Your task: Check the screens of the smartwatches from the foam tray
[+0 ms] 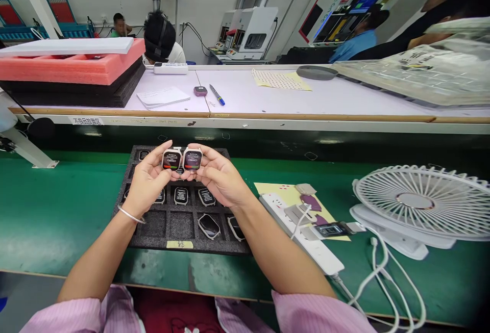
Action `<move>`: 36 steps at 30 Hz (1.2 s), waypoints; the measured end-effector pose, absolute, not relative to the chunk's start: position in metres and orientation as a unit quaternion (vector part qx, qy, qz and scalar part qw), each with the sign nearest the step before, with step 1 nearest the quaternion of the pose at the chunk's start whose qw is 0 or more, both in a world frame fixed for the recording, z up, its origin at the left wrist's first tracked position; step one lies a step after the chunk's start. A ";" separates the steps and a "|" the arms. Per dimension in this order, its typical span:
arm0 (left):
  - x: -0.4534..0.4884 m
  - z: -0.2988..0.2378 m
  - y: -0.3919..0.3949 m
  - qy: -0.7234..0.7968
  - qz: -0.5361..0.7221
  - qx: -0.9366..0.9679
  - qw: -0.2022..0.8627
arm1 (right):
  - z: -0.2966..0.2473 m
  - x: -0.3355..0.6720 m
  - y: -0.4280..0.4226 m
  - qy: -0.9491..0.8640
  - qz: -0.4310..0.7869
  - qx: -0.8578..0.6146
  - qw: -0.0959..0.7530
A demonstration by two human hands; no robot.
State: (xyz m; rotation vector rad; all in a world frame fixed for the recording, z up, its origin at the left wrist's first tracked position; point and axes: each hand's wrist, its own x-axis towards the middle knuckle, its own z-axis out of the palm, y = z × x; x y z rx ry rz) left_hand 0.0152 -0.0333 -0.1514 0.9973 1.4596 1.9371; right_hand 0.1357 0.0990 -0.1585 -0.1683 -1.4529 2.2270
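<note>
My left hand point(147, 180) pinches a small smartwatch body point(171, 159) with a lit screen, held up facing me. My right hand point(218, 177) pinches a second lit watch body point(192, 159) right beside the first, the two almost touching. Both hands hover over a black foam tray point(153, 226) on the green belt. The tray's pockets hold several more watch bodies point(209, 226); some pockets in the front row are bare.
A white power strip point(306, 236) with cables lies right of the tray beside a yellow sheet point(281, 193). A white fan point(417, 205) lies flat at the right. The raised shelf behind carries foam stacks point(76, 68), a pen point(217, 95), papers. Other people work further back.
</note>
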 end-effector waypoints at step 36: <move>0.022 -0.154 -0.039 0.532 0.709 0.370 0.277 | -0.158 0.138 0.094 -0.549 0.790 -0.082 0.261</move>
